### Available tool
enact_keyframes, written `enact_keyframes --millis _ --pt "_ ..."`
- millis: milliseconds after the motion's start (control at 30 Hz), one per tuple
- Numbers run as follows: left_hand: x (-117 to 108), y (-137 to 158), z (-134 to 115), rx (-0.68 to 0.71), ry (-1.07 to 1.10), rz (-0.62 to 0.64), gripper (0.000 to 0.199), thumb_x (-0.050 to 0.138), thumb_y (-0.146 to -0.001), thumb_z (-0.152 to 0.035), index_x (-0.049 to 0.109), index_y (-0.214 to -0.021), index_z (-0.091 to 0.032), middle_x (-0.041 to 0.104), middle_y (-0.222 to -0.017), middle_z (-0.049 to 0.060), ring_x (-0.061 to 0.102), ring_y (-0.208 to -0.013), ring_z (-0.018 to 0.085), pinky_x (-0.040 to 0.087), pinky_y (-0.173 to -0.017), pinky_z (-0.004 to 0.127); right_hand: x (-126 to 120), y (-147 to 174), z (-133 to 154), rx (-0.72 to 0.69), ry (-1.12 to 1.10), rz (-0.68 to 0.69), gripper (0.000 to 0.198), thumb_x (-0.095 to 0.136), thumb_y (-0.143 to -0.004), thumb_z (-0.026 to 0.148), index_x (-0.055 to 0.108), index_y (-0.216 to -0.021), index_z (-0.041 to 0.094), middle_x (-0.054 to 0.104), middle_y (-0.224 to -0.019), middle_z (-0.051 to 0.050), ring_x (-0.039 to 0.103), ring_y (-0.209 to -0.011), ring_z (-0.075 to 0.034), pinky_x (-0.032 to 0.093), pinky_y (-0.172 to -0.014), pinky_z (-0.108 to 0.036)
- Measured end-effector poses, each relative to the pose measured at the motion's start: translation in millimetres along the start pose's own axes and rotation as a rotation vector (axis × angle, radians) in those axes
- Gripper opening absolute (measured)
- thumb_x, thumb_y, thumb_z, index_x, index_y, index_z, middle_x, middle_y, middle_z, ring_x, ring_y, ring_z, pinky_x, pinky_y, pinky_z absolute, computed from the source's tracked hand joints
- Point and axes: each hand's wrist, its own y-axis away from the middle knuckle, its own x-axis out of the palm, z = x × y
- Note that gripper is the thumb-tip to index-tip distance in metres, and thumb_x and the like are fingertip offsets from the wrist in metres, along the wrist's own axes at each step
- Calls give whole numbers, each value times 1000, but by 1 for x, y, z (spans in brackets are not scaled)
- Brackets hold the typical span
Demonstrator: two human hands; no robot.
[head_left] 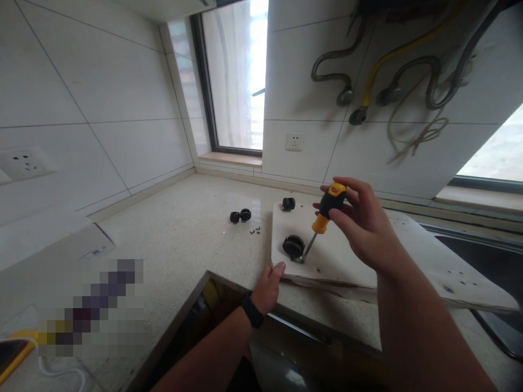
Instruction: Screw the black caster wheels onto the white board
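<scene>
My right hand [362, 223] is closed around the yellow and black handle of a screwdriver [330, 204]. The tool tilts, its metal shaft reaching down to the mounting plate of a black caster wheel [293, 246]. That caster sits near the front left corner of a white board [343, 261] lying on the counter. My left hand [267, 288] grips the front left corner of this board, thumb on top and the other fingers hidden beneath. A second caster [289, 203] stands at the board's back left corner. Whether a screw is under the tip cannot be made out.
Two loose casters [240, 215] and several small screws [255, 231] lie on the speckled counter [175, 218] left of the board. A square cutout [208, 275] opens in front. The board's right end lies over a dark sink [469, 256]. Hoses [379, 65] hang on the wall.
</scene>
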Motion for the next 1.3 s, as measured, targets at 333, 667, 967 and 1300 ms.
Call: enact_keyframes --millis 333,667,967,1300 --pt "-1 1 -1 -5 -13 -7 62 56 -99 -68 69 -124 -13 74 -132 18 62 -133 36 37 -125 49 5 -2 1 -16 79 -163 57 89 -81 34 60 -130 32 69 -111 -3 77 -90 -23 67 -80 -43" --pt "0 2 -1 -19 -52 -36 47 55 -103 -54 71 -119 -13 77 -120 17 66 -127 34 46 -118 45 -3 -4 3 -30 113 -35 42 72 -96 38 50 -132 35 63 -130 -7 74 -99 -24 65 -83 -45" --pt "0 4 -2 -38 -110 -69 28 57 -102 -38 73 -109 -16 77 -108 12 70 -115 30 50 -114 43 -10 -6 13 -25 225 57 52 75 -94 35 58 -142 34 69 -122 -6 73 -101 -26 65 -89 -49" --pt "1 5 -6 -44 -143 -74 27 55 -102 -34 72 -113 -16 77 -111 13 69 -119 31 51 -113 45 -10 -3 20 -2 346 -20 46 70 -96 39 58 -139 31 66 -129 -9 72 -103 -26 66 -84 -45"
